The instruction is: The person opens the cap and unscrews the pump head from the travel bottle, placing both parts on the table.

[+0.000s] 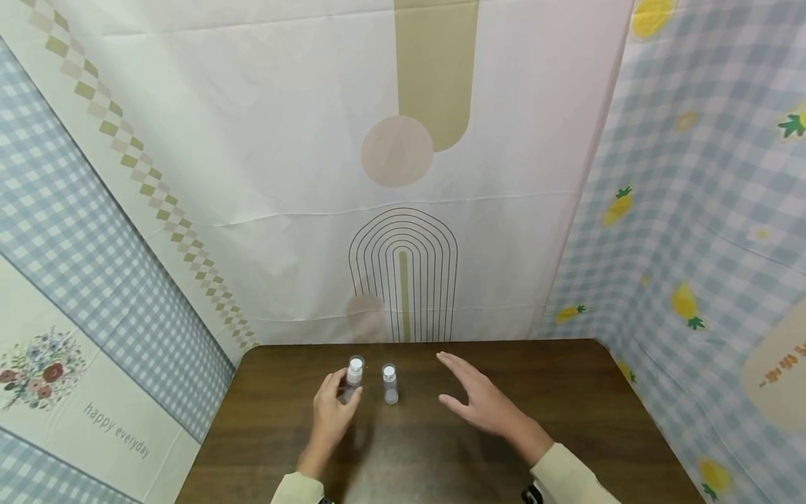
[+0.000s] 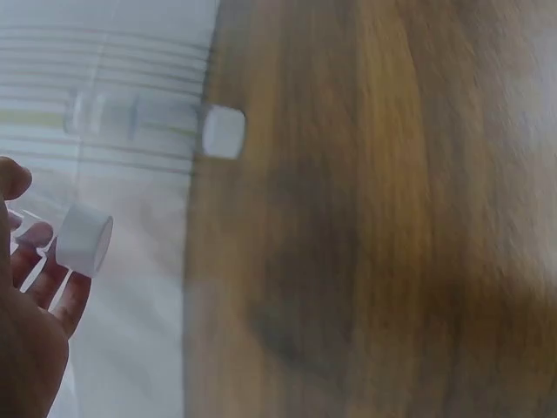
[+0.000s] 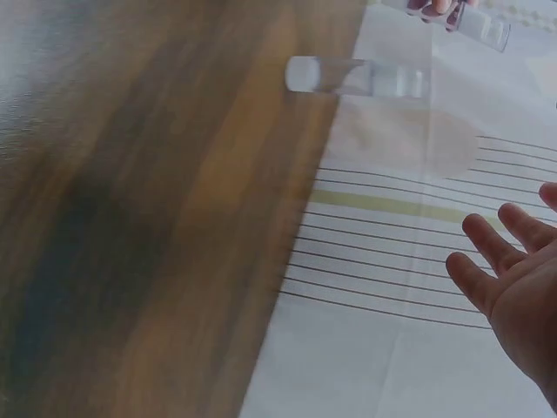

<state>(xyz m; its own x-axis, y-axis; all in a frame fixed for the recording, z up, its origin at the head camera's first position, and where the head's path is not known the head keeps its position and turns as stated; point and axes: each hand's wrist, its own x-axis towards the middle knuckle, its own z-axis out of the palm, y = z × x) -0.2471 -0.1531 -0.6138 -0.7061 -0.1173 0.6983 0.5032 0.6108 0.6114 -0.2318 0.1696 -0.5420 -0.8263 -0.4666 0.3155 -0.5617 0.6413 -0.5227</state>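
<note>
My left hand grips a small clear pump bottle with a white pump and a clear cap, thumb on one side and fingers on the other. In the left wrist view that bottle's white base shows against the cloth and appears raised off the table. A second, similar pump bottle stands upright on the table just to its right, apart from both hands. Farther right, my right hand hovers over the table with fingers extended and thumb apart, holding nothing.
The dark brown wooden table meets a pale patterned cloth hanging behind it. Checked cloths hang at the left and at the right.
</note>
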